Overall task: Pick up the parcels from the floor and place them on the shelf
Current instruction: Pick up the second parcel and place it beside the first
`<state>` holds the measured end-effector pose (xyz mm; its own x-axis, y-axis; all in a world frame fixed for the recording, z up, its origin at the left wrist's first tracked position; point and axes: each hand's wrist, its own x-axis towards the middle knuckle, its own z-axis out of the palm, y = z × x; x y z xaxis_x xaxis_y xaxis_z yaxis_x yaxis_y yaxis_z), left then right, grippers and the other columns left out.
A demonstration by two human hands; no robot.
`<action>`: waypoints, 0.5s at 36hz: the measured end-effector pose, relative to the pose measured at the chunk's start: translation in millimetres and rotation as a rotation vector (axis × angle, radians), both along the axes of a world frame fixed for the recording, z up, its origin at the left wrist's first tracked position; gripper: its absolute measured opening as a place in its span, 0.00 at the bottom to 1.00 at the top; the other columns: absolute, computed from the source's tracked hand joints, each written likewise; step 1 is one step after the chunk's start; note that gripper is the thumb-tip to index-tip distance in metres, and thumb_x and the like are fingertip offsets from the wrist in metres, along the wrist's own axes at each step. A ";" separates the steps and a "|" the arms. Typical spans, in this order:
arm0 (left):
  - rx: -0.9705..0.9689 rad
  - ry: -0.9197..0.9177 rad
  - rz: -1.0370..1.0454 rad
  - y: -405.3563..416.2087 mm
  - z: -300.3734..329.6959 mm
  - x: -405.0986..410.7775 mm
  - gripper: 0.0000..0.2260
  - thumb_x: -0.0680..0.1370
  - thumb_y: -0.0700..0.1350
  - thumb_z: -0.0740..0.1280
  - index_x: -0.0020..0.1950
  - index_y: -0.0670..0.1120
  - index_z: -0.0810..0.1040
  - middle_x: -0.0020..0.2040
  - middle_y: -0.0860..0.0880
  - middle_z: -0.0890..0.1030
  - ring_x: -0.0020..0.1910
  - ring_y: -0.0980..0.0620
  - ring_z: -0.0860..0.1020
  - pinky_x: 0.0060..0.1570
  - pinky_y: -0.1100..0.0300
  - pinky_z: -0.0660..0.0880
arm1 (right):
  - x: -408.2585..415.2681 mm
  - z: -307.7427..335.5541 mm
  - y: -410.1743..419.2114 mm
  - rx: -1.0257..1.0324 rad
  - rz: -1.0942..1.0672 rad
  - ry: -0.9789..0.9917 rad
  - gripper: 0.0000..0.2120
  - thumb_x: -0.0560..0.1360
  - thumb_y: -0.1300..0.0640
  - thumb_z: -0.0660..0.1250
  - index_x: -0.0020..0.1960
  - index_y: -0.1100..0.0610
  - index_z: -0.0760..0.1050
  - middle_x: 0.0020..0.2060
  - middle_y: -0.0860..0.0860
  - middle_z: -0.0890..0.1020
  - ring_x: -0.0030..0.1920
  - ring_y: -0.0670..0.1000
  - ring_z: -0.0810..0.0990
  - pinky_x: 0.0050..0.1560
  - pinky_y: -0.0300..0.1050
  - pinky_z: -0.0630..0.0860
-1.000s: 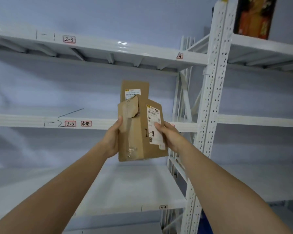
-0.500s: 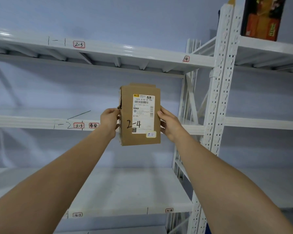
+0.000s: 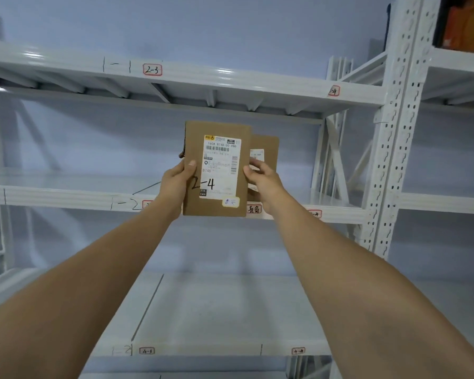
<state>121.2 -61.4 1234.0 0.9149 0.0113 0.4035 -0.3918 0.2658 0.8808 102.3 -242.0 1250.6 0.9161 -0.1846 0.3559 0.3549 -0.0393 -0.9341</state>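
White steel shelving [image 3: 66, 196] fills the frame, three tiers visible in the left bay. Upper tier: front edge runs from the upper left to centre right, bearing a red-bordered tag reading "2-3" [image 3: 152, 69]. Lower tier: pale deck across the bottom of the frame, with a small tag reading "4-3" [image 3: 147, 351] on its front edge at lower left and another small tag [image 3: 298, 351] further right, text too small to read.

Left hand [image 3: 175, 184]: centre of frame, arm reaching up from the lower left; thumb on the front face and fingers wrapped round the left edge of the front parcel, clamped on it.

Front parcel [image 3: 216, 168]: brown cardboard, upright, held in the air in front of the middle tier at centre frame. White shipping label [image 3: 220, 165] on its face; "2-4" handwritten in black across the lower label edge; small pale sticker at the lower right corner.

Rear parcel [image 3: 266, 144]: brown cardboard with its own white label, partly hidden behind the front one, protruding on the right side.

Right hand [image 3: 263, 181]: arm from the lower right; fingers closed on the right edges of the parcels, thumb on the front parcel. Whether it bears the rear parcel's weight cannot be told.

Perforated white upright [image 3: 400, 119]: right of centre, top to bottom.

Orange-and-dark box [image 3: 465, 23]: upper right corner, standing on the adjoining bay's top tier.
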 end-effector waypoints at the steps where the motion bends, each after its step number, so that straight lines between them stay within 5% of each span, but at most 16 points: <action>1: 0.017 -0.020 0.017 4.2 2.6 3.3 0.15 0.82 0.47 0.60 0.66 0.47 0.76 0.44 0.55 0.82 0.31 0.64 0.83 0.26 0.72 0.76 | 3.2 4.2 5.7 -0.011 0.005 0.002 0.16 0.79 0.57 0.64 0.66 0.50 0.72 0.50 0.49 0.82 0.50 0.49 0.81 0.52 0.48 0.78; 5: 0.037 -0.048 0.058 18.6 15.8 20.4 0.16 0.82 0.47 0.59 0.69 0.48 0.73 0.44 0.58 0.80 0.39 0.61 0.80 0.29 0.72 0.76 | 15.6 20.1 24.8 -0.069 0.012 -0.017 0.21 0.80 0.61 0.61 0.72 0.52 0.67 0.46 0.48 0.81 0.43 0.44 0.79 0.42 0.38 0.74; 8: 0.021 -0.048 0.110 27.4 26.2 36.2 0.16 0.82 0.45 0.59 0.70 0.47 0.72 0.44 0.56 0.80 0.39 0.60 0.79 0.33 0.68 0.76 | 33.7 25.8 36.7 -0.114 0.000 -0.027 0.23 0.79 0.62 0.61 0.73 0.52 0.66 0.57 0.54 0.79 0.57 0.51 0.78 0.60 0.47 0.74; 11: 0.007 -0.045 0.177 36.3 33.2 54.9 0.20 0.81 0.42 0.62 0.74 0.48 0.67 0.44 0.54 0.79 0.38 0.59 0.79 0.40 0.61 0.79 | 50.2 27.8 47.5 -0.112 0.001 -0.013 0.22 0.79 0.62 0.61 0.72 0.53 0.67 0.57 0.51 0.77 0.66 0.54 0.75 0.64 0.49 0.70; 15: 0.027 -0.006 0.235 45.7 33.6 78.6 0.24 0.79 0.38 0.66 0.73 0.46 0.62 0.63 0.45 0.77 0.46 0.50 0.80 0.40 0.58 0.77 | 68.0 26.1 58.3 -0.093 0.018 -0.010 0.21 0.79 0.63 0.60 0.71 0.56 0.68 0.65 0.53 0.76 0.67 0.53 0.73 0.62 0.46 0.68; 18: 0.061 0.017 0.244 47.9 29.5 92.6 0.23 0.77 0.36 0.67 0.69 0.43 0.63 0.68 0.43 0.74 0.52 0.47 0.78 0.46 0.55 0.76 | 80.6 22.1 65.7 -0.085 0.020 -0.008 0.19 0.79 0.65 0.58 0.70 0.57 0.70 0.66 0.54 0.76 0.67 0.53 0.73 0.62 0.44 0.68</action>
